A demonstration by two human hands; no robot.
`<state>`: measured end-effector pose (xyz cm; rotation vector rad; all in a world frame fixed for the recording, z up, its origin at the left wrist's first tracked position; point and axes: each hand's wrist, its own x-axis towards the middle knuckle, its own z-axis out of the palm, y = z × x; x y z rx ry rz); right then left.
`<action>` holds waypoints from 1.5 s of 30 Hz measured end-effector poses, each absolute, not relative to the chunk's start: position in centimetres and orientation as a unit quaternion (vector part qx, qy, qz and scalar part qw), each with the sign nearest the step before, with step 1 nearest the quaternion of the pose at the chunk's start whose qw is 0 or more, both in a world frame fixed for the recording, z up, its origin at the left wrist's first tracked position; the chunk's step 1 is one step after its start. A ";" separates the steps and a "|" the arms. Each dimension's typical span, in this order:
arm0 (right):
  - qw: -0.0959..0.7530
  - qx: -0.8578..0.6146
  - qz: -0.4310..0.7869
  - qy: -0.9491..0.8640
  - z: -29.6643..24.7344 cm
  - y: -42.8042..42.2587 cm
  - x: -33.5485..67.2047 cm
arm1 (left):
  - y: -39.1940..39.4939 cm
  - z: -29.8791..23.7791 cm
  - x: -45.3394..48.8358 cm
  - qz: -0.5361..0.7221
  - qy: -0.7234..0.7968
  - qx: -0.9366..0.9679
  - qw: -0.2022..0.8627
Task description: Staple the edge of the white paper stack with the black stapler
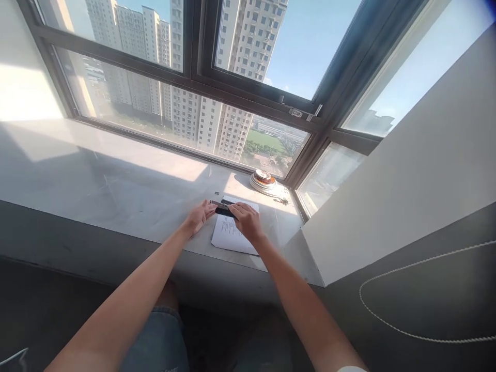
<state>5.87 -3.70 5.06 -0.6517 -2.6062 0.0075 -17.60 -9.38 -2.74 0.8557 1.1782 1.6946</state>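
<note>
Above a printed sheaf of paper on the pale window sill, both hands meet at a black stapler. My left hand pinches its left end, where a narrow metallic part shows. From the right, my right hand is wrapped round the stapler's other end, and its fingers hide part of it. A tiny dark piece lies on the sill just beyond my left hand; it is too small to name surely.
Stacked round dishes or coils rest in the sill's far right corner, with small keys or metal bits beside them. Dark window frames rise behind. A white wall closes off the right, where a beaded cord hangs.
</note>
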 end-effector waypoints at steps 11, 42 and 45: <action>0.310 -0.321 -0.004 -0.895 3.6 -5.1 5.3 | -9.8 -2.4 -17.4 0.683 0.444 0.300 0.497; 0.440 -0.544 0.324 -0.637 5.2 5.8 14.6 | -12.9 0.9 -15.5 0.531 0.529 0.572 0.332; 0.414 -0.568 0.324 -0.633 3.6 9.8 16.5 | -12.9 0.8 -15.7 0.529 0.536 0.570 0.328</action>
